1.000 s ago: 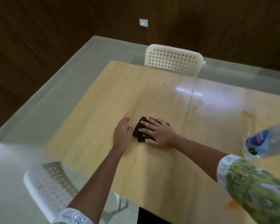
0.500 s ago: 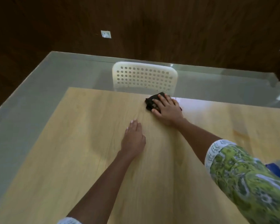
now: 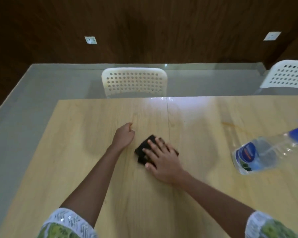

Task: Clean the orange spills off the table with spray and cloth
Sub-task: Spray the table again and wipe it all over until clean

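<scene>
black cloth (image 3: 143, 150) under flat right hand (image 3: 162, 158) on table (image 3: 76, 152)

Light wooden table (image 3: 93, 169) with items on it

A dark cloth (image 3: 143, 152) is pressed flat under the right hand (image 3: 162, 158); a clear spray bottle (image 3: 260, 155) is seen well to its right, an orange spill (image 3: 230, 125) beyond it.

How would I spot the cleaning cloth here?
Start at the wooden table and find the seam down its middle. Just left of it, the right hand presses flat on the cloth, the only black thing on the pale wood.
</scene>
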